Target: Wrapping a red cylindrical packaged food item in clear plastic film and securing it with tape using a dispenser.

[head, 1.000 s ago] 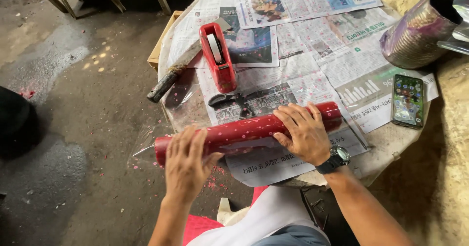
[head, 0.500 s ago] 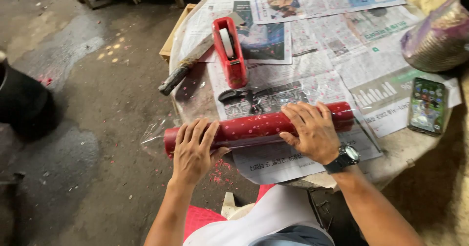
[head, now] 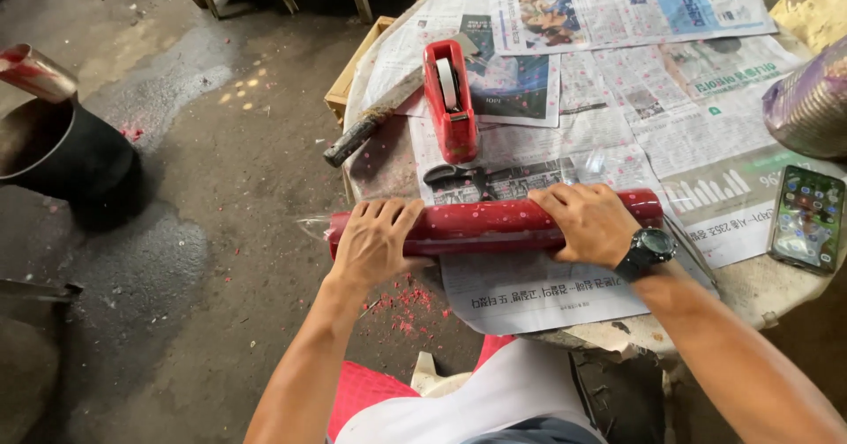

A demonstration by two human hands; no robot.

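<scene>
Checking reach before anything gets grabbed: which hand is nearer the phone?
Right. The right hand rests on the red roll, closer to the phone at the table's right edge; the left hand holds the roll's far end.

A smartphone (head: 807, 218) lies at the table's right edge, its lit screen showing rows of small coloured icons (dark case around it). Above it sits a bulging purple plastic bag (head: 810, 104), partly cut off by the frame.
</scene>
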